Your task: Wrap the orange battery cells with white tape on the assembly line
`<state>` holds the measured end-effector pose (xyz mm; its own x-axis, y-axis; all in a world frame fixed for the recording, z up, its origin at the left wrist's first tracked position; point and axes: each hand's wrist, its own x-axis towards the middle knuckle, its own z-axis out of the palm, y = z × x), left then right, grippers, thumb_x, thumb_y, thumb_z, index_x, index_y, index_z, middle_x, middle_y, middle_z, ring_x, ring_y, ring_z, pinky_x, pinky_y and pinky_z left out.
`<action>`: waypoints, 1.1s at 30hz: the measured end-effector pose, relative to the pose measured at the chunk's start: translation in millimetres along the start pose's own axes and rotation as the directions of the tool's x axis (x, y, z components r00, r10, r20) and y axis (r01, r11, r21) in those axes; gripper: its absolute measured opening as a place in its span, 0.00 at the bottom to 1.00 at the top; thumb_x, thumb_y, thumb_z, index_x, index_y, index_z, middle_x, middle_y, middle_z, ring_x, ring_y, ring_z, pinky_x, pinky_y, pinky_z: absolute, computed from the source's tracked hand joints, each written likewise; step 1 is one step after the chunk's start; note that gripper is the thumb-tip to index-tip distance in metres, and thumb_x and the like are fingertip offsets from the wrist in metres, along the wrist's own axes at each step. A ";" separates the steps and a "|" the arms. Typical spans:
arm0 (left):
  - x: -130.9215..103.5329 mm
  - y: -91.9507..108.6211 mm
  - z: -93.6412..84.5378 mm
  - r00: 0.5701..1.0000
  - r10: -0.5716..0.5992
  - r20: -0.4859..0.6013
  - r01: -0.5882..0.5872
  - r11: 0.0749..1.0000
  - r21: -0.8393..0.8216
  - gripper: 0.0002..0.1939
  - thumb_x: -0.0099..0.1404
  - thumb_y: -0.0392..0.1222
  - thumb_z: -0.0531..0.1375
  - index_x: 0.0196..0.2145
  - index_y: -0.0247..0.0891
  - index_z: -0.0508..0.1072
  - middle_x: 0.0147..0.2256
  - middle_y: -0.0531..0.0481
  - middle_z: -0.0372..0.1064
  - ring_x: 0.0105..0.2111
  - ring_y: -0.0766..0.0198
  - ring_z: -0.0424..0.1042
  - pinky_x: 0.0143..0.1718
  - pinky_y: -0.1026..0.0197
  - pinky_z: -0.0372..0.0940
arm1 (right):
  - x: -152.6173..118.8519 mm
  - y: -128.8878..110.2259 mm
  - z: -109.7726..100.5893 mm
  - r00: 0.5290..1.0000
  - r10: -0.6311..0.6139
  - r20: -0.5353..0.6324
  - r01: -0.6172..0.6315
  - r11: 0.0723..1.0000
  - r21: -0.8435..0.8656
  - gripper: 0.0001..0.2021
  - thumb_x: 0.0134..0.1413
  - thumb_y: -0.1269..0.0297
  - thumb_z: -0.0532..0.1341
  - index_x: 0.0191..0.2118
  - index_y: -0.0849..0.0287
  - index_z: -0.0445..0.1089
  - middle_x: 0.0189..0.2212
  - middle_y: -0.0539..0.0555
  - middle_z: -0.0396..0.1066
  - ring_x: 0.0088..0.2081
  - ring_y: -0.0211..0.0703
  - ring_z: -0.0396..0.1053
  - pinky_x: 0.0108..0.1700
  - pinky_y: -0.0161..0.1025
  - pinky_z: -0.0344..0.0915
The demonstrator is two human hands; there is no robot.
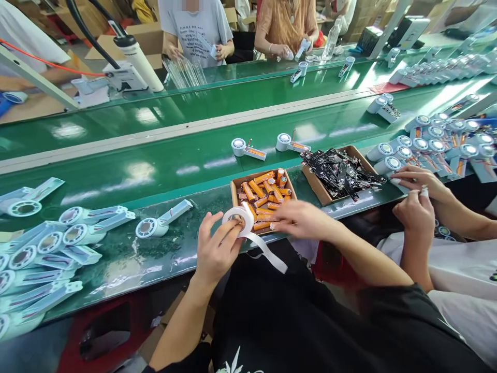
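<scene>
A dark green, glossy tabletop [171, 254] slants across the frame from the lower left towards the upper right, with a wide green belt [186, 153] beyond it and patches of light shining on both. Across the belt, at the top of the frame, one person in a grey shirt [194, 33] and another in an orange top [287, 23] handle pale parts, with cardboard boxes behind them. A co-worker's hands [421, 199] are at the right of the frame, beside a heap of pale blue round-headed housings [433, 142].

More housings [50, 241] are piled at the left, and a single housing [147, 227] lies apart from them, nearer to me. Two others, with orange cells in their handles, lie on the belt above the centre.

My left hand [217, 248] is raised at the centre, over the near edge, fingers curled, pinching a roll of white tape [250, 221] by its ring; its loose end hangs down to the right. The roll is at the front left corner of an open carton [234, 194] of orange batteries [256, 189]. My right hand [301, 220] comes in from the right at the carton's front right corner, fingertips towards the batteries; it is blurred, and I cannot tell whether its grip has closed on anything. Beyond it sits a carton [318, 190] of black circuit boards [344, 171].
</scene>
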<state>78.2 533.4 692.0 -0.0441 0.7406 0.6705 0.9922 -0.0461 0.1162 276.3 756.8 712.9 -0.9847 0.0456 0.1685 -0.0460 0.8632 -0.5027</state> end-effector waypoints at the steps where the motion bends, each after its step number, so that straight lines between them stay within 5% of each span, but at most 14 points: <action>1: -2.7 1.8 0.6 0.999 -0.009 -0.043 0.008 1.000 -0.011 0.18 0.66 0.34 0.67 0.53 0.44 0.76 0.47 0.46 0.79 0.62 0.43 0.66 0.65 0.34 0.62 | 11.6 12.0 0.2 0.989 0.102 -0.111 -0.113 0.988 -0.104 0.14 0.71 0.60 0.58 0.55 0.58 0.75 0.47 0.59 0.77 0.49 0.48 0.71 0.54 0.44 0.66; 3: -5.9 5.9 2.6 0.998 -0.020 -0.062 0.018 0.999 -0.034 0.17 0.66 0.34 0.67 0.52 0.43 0.76 0.46 0.45 0.79 0.62 0.43 0.66 0.64 0.35 0.64 | 34.2 34.7 1.1 0.947 0.218 -0.237 -0.282 0.916 -0.285 0.17 0.70 0.63 0.58 0.61 0.57 0.72 0.55 0.62 0.72 0.54 0.55 0.67 0.56 0.51 0.64; 5: -7.8 9.8 4.5 0.999 -0.017 -0.049 0.014 0.999 -0.050 0.16 0.66 0.34 0.67 0.51 0.41 0.76 0.46 0.44 0.79 0.61 0.43 0.67 0.64 0.35 0.63 | 51.7 52.3 2.2 0.942 0.249 -0.227 -0.321 0.867 -0.381 0.17 0.68 0.61 0.61 0.59 0.53 0.74 0.57 0.62 0.70 0.54 0.58 0.64 0.55 0.54 0.64; 9: -14.4 13.7 6.0 0.999 -0.026 -0.046 0.022 0.997 -0.076 0.13 0.67 0.33 0.67 0.49 0.38 0.77 0.45 0.43 0.79 0.60 0.44 0.67 0.64 0.35 0.63 | 61.1 68.5 4.4 0.928 0.209 -0.309 -0.278 0.940 -0.198 0.09 0.67 0.64 0.62 0.46 0.55 0.80 0.52 0.60 0.73 0.54 0.56 0.66 0.58 0.54 0.65; 12: -21.0 14.6 7.1 0.997 -0.051 -0.049 0.046 0.993 -0.108 0.12 0.67 0.33 0.66 0.48 0.37 0.77 0.45 0.42 0.79 0.60 0.44 0.66 0.63 0.36 0.65 | 50.2 63.4 5.8 0.757 0.328 -0.566 -0.197 0.939 0.281 0.09 0.68 0.60 0.61 0.47 0.56 0.76 0.48 0.57 0.77 0.48 0.49 0.74 0.56 0.49 0.70; 14: -23.8 16.1 8.6 0.997 -0.062 -0.047 0.056 0.990 -0.133 0.12 0.67 0.33 0.67 0.48 0.37 0.77 0.45 0.42 0.79 0.61 0.44 0.65 0.61 0.37 0.66 | 39.8 50.6 7.8 0.612 0.495 -0.617 -0.025 0.792 0.610 0.10 0.67 0.54 0.62 0.47 0.53 0.70 0.47 0.54 0.79 0.41 0.43 0.78 0.48 0.44 0.75; 15: -24.5 17.2 9.5 0.997 -0.064 -0.046 0.056 0.987 -0.149 0.12 0.67 0.33 0.67 0.48 0.37 0.76 0.45 0.42 0.78 0.61 0.44 0.65 0.60 0.38 0.67 | 34.5 41.9 9.4 0.578 0.565 -0.589 0.067 0.686 0.724 0.12 0.65 0.51 0.64 0.46 0.52 0.68 0.47 0.53 0.80 0.38 0.42 0.79 0.45 0.42 0.77; 18: -24.6 22.0 12.7 0.997 -0.066 -0.037 0.057 0.977 -0.206 0.13 0.67 0.32 0.66 0.50 0.37 0.76 0.46 0.42 0.78 0.60 0.45 0.66 0.59 0.39 0.70 | 19.0 10.9 18.3 0.596 0.671 -0.441 0.206 0.403 0.892 0.16 0.59 0.52 0.70 0.42 0.51 0.64 0.49 0.52 0.81 0.38 0.42 0.82 0.43 0.40 0.79; 21: -24.0 27.3 15.6 0.997 -0.065 -0.038 0.054 0.968 -0.246 0.14 0.68 0.31 0.65 0.51 0.39 0.76 0.46 0.43 0.78 0.59 0.47 0.68 0.57 0.40 0.72 | 4.9 -18.1 33.0 0.626 0.677 -0.387 0.220 0.323 0.920 0.15 0.62 0.54 0.69 0.49 0.50 0.67 0.53 0.54 0.80 0.44 0.46 0.83 0.48 0.44 0.81; 26: -24.3 33.8 18.3 0.999 -0.041 -0.028 0.032 0.959 -0.280 0.15 0.66 0.28 0.66 0.50 0.37 0.76 0.46 0.42 0.78 0.60 0.46 0.67 0.56 0.42 0.73 | -7.9 -45.0 60.8 0.660 0.519 -0.543 0.228 0.550 0.804 0.17 0.69 0.61 0.63 0.61 0.48 0.70 0.59 0.55 0.75 0.61 0.51 0.74 0.63 0.53 0.74; 33: -23.4 37.2 17.8 1.000 -0.019 -0.020 0.012 0.957 -0.290 0.17 0.66 0.29 0.67 0.51 0.38 0.76 0.47 0.42 0.78 0.61 0.45 0.67 0.56 0.42 0.74 | -13.8 -43.6 82.8 0.717 0.377 -0.586 0.163 0.727 0.667 0.23 0.70 0.65 0.61 0.67 0.44 0.66 0.64 0.52 0.71 0.64 0.50 0.70 0.68 0.53 0.68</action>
<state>118.2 526.3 667.6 -0.0649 0.7277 0.6828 0.9148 -0.2300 0.3320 277.9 676.9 662.3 -0.6251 0.6526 0.4282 -0.3061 0.2997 -0.9036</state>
